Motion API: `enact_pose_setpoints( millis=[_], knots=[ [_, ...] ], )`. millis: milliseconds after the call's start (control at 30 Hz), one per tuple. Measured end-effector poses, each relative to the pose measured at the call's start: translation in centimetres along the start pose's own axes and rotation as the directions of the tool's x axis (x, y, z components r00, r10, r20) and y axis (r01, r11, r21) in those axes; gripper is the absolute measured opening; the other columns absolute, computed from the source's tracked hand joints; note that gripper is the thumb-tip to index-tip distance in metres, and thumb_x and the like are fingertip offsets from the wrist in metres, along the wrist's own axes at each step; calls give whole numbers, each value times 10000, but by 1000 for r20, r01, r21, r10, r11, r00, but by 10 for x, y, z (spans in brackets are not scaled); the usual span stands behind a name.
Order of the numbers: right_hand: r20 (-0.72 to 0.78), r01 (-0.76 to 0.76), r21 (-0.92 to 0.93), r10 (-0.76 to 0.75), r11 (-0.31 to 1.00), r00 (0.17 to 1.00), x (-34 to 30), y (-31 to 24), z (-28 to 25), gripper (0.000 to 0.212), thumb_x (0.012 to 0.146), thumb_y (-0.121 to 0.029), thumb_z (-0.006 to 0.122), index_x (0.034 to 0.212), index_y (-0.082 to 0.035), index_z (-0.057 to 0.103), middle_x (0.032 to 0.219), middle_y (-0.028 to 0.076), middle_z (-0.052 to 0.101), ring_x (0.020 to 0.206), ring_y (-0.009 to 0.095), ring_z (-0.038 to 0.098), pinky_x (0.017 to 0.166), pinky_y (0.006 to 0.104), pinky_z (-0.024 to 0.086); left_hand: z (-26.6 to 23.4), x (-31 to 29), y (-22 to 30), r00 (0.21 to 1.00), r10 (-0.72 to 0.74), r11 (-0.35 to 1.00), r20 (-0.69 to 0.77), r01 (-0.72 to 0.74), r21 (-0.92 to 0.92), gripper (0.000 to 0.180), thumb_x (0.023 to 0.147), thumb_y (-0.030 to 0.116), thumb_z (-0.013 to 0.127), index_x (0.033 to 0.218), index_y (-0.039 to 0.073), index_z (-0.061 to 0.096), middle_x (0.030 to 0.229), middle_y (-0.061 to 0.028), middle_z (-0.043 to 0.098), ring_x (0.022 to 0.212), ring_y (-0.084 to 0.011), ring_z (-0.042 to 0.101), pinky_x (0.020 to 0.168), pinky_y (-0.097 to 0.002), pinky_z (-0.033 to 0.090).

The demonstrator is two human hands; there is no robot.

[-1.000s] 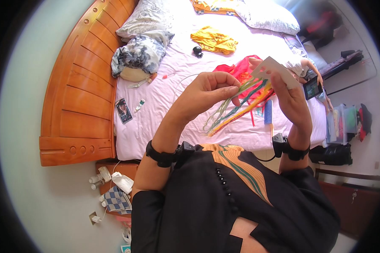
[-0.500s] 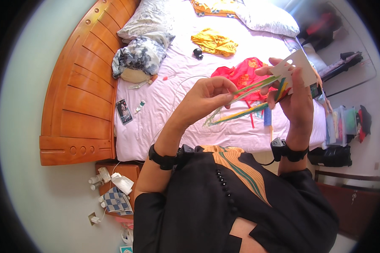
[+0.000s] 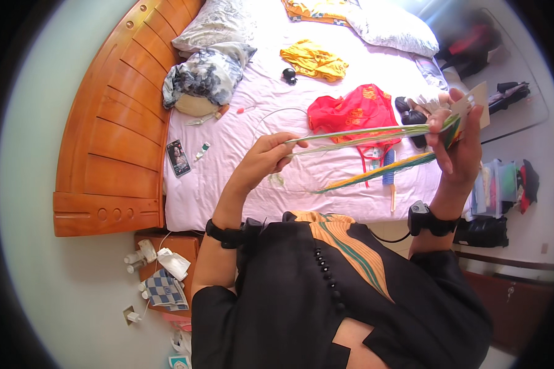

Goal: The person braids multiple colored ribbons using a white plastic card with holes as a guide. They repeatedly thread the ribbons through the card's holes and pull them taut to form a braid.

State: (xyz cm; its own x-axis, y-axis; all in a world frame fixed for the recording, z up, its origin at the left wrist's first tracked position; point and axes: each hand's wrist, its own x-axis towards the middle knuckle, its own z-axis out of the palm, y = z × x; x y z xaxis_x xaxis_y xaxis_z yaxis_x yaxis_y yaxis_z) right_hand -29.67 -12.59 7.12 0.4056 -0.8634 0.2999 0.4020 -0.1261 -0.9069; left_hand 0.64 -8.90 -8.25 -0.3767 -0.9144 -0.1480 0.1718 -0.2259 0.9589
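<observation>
Here the left hand (image 3: 263,161) pinches green threads (image 3: 388,132) — the right hand (image 3: 460,152), well apart, grips their pale card (image 3: 482,101).

Left forearm (image 3: 225,202) angled up and rightward, arm bent at elbow, skin bare. Left hand (image 3: 261,161) lower of 2, in line with forearm, fingers curled, tips drawn together in pinch pointing right. Right forearm (image 3: 444,198) leaning outward toward upper right, also bare. Right hand (image 3: 457,142) higher, well apart from left, upright. Right fingers bent and partly spread on inner side, 1 digit pointing up on outer side, hand closed in loose grip. Right palm partly hidden.
</observation>
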Motion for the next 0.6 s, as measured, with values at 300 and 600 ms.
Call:
enact_pose_setpoints(
  millis=[300,600],
  knots=[
    [12,120,64,-121,991,993,0,-18,-12,508,991,-419,283,1293,-27,397,841,174,631,450,153,569,780,294,493,-59,-28,-75,980,-168,977,-105,151,-151,248,948,221,494,1035,18,608,567,108,293,469,-6,247,424,-182,196],
    [-169,172,-59,-179,983,969,-3,-27,-21,498,973,-396,383,1312,-32,364,804,139,572,487,118,544,395,159,384,-85,-53,-116,937,-223,959,-270,161,-233,242,953,192,478,1079,14,582,556,103,295,445,-9,244,412,-178,206]
  ],
)
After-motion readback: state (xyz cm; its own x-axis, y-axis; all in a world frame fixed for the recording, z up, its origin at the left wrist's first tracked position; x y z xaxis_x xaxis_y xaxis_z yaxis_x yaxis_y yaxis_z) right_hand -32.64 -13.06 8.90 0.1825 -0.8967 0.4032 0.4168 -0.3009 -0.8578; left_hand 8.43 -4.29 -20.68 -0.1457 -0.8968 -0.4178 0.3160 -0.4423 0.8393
